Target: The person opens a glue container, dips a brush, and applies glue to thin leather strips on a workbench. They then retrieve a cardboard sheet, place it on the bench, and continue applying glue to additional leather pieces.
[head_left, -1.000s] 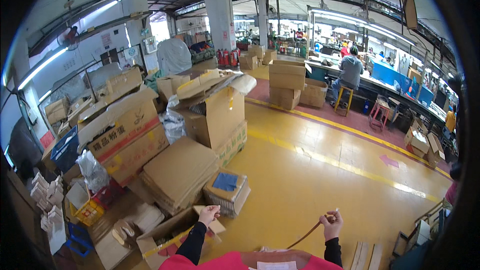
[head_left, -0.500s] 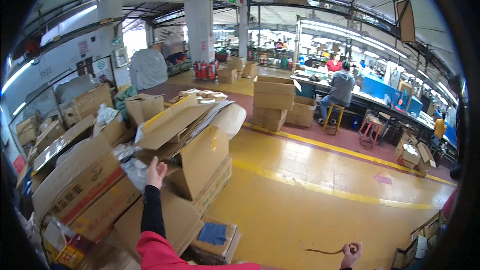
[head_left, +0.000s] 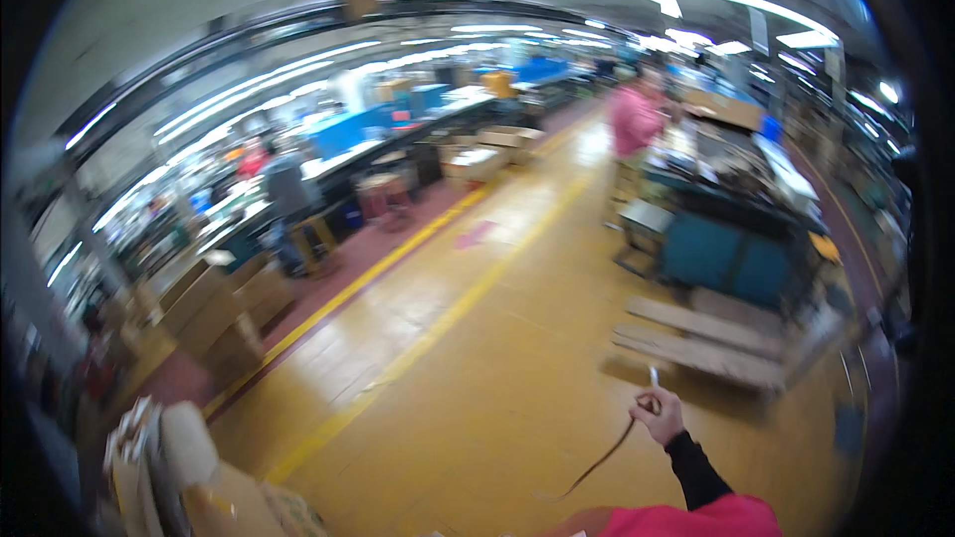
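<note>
- No words or numbers can be read; the whole room is smeared by blur.
- One sign is plain enough to make out: a pink floor arrow (head_left: pixel 476 235), set on the yellow floor (head_left: pixel 537 348) in the middle distance; which way it points is hard to tell.
- It lies between two yellow stripes: the left stripe (head_left: pixel 298 335) edges the red band (head_left: pixel 343 264), the right stripe (head_left: pixel 438 333) crosses open floor.
- On the near left carton (head_left: pixel 239 502), dark marks are too blurred to read.
</note>
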`<control>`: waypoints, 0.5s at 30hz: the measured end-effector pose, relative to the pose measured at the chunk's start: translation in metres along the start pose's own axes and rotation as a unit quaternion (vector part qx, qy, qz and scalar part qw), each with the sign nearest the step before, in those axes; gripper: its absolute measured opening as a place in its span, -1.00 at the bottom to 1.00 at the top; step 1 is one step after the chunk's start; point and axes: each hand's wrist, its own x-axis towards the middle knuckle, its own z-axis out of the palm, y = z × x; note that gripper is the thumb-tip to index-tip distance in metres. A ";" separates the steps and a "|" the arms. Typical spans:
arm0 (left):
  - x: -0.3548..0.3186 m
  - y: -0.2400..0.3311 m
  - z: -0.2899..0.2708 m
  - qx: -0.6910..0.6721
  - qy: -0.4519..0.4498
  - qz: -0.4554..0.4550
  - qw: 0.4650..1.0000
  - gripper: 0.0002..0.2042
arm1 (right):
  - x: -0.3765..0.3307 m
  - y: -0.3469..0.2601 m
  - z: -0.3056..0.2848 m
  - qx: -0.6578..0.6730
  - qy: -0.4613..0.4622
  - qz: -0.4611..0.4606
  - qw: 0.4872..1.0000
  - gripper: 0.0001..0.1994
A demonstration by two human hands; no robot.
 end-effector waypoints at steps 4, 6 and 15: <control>0.030 0.171 0.052 -0.185 0.018 -0.175 0.967 -0.69 | -0.045 0.037 -0.080 0.027 0.079 0.125 0.989 -0.79; 0.035 0.269 0.074 -0.372 -0.066 -0.317 0.870 -0.68 | -0.075 0.062 -0.127 0.023 0.117 0.133 0.984 -0.80; -0.157 0.621 0.185 -0.397 -0.391 -0.205 0.805 -0.68 | -0.240 0.147 -0.345 -0.030 0.346 0.233 0.908 -0.83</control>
